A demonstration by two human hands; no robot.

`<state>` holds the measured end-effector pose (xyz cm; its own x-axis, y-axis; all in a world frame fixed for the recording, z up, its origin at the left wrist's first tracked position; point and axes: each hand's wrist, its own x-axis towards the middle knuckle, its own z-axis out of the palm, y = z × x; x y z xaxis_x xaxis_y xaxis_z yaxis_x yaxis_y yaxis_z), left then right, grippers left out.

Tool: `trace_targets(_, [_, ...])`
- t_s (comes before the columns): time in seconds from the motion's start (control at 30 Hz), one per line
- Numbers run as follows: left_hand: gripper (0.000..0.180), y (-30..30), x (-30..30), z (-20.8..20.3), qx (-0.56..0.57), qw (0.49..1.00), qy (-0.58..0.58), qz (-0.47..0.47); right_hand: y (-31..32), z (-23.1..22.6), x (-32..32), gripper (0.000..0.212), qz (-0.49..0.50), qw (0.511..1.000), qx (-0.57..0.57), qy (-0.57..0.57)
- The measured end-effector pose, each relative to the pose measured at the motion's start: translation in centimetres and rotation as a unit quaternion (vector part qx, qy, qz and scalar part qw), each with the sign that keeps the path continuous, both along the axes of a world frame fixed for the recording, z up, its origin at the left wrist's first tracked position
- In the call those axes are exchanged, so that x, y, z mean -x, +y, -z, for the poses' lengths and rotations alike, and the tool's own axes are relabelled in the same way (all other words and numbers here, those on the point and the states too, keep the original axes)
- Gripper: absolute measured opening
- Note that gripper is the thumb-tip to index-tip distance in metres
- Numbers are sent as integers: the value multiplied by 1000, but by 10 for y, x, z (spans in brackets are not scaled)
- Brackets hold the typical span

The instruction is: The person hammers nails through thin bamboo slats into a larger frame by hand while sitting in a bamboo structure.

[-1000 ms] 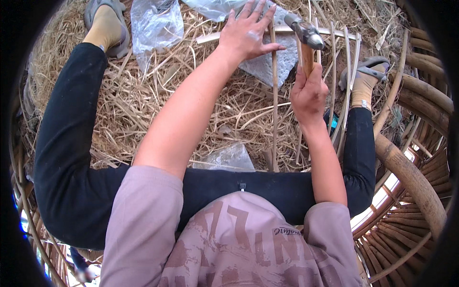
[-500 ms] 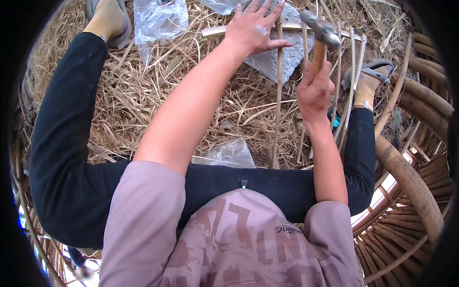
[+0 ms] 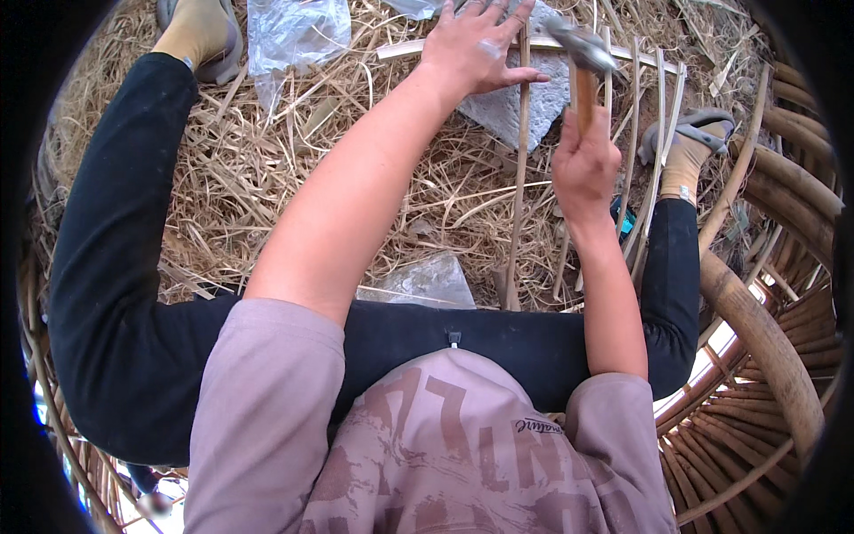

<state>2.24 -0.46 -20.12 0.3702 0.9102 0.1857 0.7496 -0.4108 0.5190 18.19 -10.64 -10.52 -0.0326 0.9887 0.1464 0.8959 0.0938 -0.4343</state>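
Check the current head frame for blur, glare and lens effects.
Head view: the hammer's head in the right hand looks smeared, while the left hand looks crisper; head view: pale highlights on the plastic bag, and gaps beside the bamboo poles blown out white; head view: black corners surround the round fisheye image.

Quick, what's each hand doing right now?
Left hand: open, spread, partly covering the rough gray slab.
Right hand: closed, holding the wooden-handled hammer.

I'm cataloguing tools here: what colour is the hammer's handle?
The hammer's handle is orange-brown; it shows best in the head view.
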Motion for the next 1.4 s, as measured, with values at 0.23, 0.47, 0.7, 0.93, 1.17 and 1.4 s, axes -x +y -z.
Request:
trace_targets(0.23, [105,0,1,-1,-2,1000,-7,-1,3,-1,0,18,4,1000,-11,-7])
trace_targets(0.47, [105,-3,3,-2,9,1000,21,10,2,4,-2,17,-19,998,-52,30])
trace_targets(0.7, [107,2,-1,-9,12,1000,7,8,0,10,-11,15,-1,996,-85,33])
trace_targets(0.93, [107,-1,-1,-1,24,1000,9,-3,2,5,-12,20,-8,999,-35,1])
trace_targets(1.17, [103,-6,3,3,-52,999,-1,0,4,-2,-1,17,-12,995,48,-86])
trace_targets(1.4, [105,-2,4,5,-24,1000,14,-6,12,-7,1,16,-19,982,118,-146])
